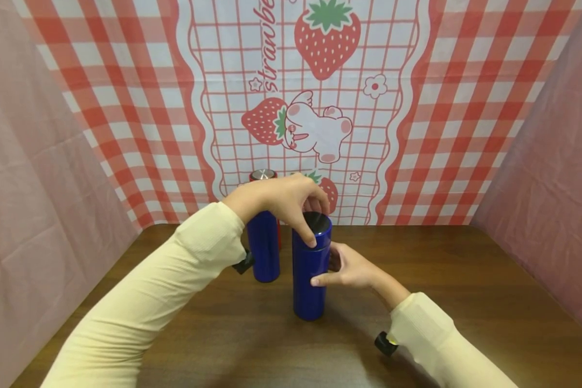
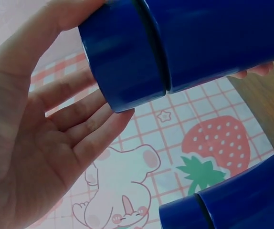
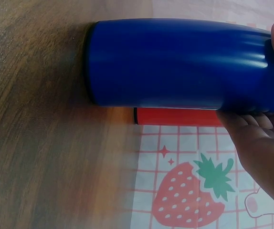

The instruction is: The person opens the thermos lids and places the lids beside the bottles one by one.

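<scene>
A blue thermos flask [image 1: 309,285] with a dark top stands upright on the table. My left hand [image 1: 291,200] reaches over it from above and holds its lid [image 1: 324,237] between thumb and fingers. In the left wrist view the lid [image 2: 120,57] sits on the body with a dark seam between them. Lower down, my right hand [image 1: 353,268] grips the flask's body [image 3: 175,64] from the right side, thumb in front. A second blue flask [image 1: 264,250] stands behind to the left, its top hidden by my left arm.
Behind the second blue flask stands a red flask [image 3: 175,116], mostly hidden in the head view. The brown wooden table [image 1: 233,345] meets a strawberry-print checked cloth [image 1: 383,134] at the back. Pink cloths [image 1: 43,178] hang at both sides.
</scene>
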Available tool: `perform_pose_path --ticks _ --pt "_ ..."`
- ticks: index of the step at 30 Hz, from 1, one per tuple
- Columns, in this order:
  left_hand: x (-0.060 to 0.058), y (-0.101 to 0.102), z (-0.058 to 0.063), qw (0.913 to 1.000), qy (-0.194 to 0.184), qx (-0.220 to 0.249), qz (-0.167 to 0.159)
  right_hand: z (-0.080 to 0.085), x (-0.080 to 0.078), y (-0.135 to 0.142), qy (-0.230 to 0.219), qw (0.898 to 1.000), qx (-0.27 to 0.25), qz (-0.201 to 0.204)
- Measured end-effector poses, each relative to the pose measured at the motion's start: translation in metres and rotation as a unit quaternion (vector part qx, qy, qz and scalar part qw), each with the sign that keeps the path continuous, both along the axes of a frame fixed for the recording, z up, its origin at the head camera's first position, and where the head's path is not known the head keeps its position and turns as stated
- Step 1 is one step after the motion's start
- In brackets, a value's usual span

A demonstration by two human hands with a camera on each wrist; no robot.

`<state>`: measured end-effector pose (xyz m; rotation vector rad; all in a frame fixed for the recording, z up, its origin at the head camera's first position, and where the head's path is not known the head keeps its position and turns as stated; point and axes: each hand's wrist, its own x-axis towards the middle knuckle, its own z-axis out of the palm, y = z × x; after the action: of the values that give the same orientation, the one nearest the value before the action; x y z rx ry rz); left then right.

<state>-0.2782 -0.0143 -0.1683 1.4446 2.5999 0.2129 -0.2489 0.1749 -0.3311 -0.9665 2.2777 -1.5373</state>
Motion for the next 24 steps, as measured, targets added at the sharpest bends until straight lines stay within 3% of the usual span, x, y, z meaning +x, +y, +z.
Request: perform_pose_path --ticks 6,14,24 --pt "-0.0002 0.0008 -0.0017 0.9999 0.009 0.005 -0.003 -0.0004 0.0001 -0.0007 -0.009 1.0 0.005 -0.009" --pt "0.0035 0.0037 -0.0048 0.9989 0.045 0.0 0.014 -0.0008 0.0015 -0.0001 0.001 1.0 -0.003 -0.004" --pt "0.007 0.0075 -0.0059 0.997 0.061 -0.021 0.043 -0.0007 0.0018 -0.0001 -0.002 1.0 -0.002 -0.003"
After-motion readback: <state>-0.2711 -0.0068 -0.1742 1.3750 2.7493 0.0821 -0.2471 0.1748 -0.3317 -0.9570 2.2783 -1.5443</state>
